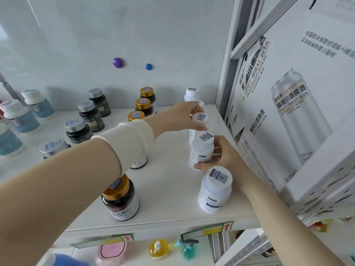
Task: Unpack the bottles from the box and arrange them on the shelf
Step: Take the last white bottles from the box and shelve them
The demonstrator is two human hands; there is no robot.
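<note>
Head view: white pill bottles stand in a row, front to back, at the right end of a white shelf (169, 191). The left grip (181, 116) clasps the third white bottle (200, 118) around its cap. The right grip (222, 156) clasps the second white bottle (201, 150), upright just behind the front white bottle (215, 191).

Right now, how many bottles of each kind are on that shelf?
White bottles: 5
Gold-capped bottles: 4
Silver-capped bottles: 4
Blue bottles: 3
Bottle under the sleeve, cap hidden: 1
Total: 17
</note>
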